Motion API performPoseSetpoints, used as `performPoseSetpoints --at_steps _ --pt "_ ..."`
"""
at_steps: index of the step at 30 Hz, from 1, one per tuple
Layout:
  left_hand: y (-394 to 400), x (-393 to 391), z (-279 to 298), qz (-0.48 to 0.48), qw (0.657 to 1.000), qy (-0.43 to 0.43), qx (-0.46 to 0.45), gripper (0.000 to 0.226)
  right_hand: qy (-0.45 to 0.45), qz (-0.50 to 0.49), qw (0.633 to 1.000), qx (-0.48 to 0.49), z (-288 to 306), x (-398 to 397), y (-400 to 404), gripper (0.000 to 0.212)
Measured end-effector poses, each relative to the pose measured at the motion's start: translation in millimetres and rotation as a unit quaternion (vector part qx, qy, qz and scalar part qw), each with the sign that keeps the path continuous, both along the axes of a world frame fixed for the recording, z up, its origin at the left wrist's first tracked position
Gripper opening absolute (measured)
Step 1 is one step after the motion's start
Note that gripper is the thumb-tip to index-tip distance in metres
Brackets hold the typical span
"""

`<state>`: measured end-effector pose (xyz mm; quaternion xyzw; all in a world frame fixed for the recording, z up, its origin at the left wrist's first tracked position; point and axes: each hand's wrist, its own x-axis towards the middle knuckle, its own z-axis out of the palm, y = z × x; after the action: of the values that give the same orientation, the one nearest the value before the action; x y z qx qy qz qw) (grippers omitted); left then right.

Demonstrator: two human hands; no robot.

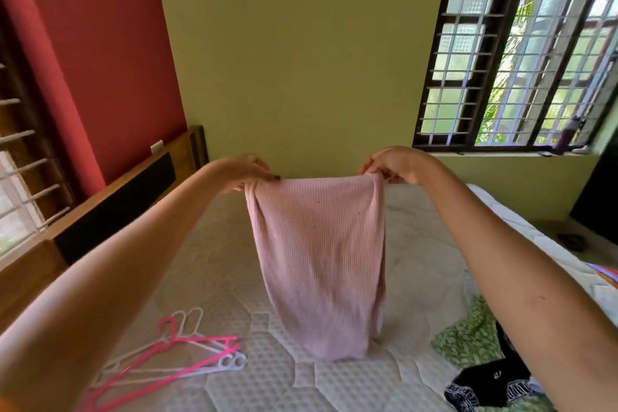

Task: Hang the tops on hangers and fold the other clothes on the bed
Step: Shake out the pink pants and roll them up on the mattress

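Note:
A pale pink ribbed garment point(317, 264) hangs in front of me over the bed point(334, 385). My left hand point(245, 172) pinches its top left corner and my right hand point(389, 165) pinches its top right corner, both arms stretched out. Its lower edge touches the mattress. Pink and white plastic hangers point(174, 354) lie in a loose bunch on the mattress at the lower left. At the lower right lies a pile of clothes: a green patterned piece point(468, 338) and a black piece point(491, 378), partly hidden by my right arm.
A wooden headboard point(110, 207) runs along the bed's left side below a red wall. A barred window point(515, 53) is at the upper right. A colourful cloth point(605, 273) shows at the right edge, and a dark object point(573, 239) lies beyond the mattress.

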<state>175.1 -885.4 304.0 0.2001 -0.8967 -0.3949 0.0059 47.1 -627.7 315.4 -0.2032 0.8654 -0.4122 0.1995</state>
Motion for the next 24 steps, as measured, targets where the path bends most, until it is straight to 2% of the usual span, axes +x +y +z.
performPoseSetpoints --at_steps 2,3,6,8,12,13,15,18,19,21,22,24 --pt "-6 2 1 -0.088 0.994 -0.057 -0.021 0.050 0.003 0.029 0.998 0.051 -2 0 1 0.021" --pt "-9 0 -1 -0.102 0.992 -0.072 -0.033 0.053 -0.014 0.042 0.997 0.061 -3 -3 3 0.020" --pt "-12 -12 -9 -0.082 0.993 -0.085 -0.027 0.049 -0.052 0.080 0.991 0.098 -9 -17 11 0.033" --pt "-8 -26 -14 -0.075 0.994 -0.072 -0.042 0.046 -0.028 0.067 0.988 0.136 -13 -30 11 0.037" --pt "3 -62 -26 -0.017 0.999 -0.016 -0.044 0.037 0.092 0.027 0.977 0.188 -37 -69 -7 0.044" --pt "4 -79 -28 0.012 1.000 0.007 -0.027 0.031 0.116 0.017 0.978 0.174 -43 -87 -14 0.044" --pt "1 -105 -41 0.092 0.992 0.056 0.064 0.018 0.127 -0.028 0.983 0.127 -63 -113 -23 0.034" --pt "-9 -146 -62 0.195 0.952 0.119 0.206 0.026 0.137 -0.103 0.982 0.076 -84 -151 -33 0.013" --pt "-13 -159 -68 0.207 0.943 0.135 0.221 0.028 0.132 -0.116 0.983 0.053 -87 -161 -38 0.010" --pt "-16 -180 -76 0.210 0.938 0.160 0.225 0.032 0.112 -0.163 0.980 -0.016 -89 -177 -49 0.027" --pt "-17 -188 -76 0.215 0.936 0.177 0.217 0.033 0.128 -0.193 0.971 -0.050 -87 -183 -55 0.029" --pt "-22 -201 -75 0.228 0.928 0.217 0.199 0.034 0.174 -0.223 0.955 -0.091 -82 -190 -63 0.020"
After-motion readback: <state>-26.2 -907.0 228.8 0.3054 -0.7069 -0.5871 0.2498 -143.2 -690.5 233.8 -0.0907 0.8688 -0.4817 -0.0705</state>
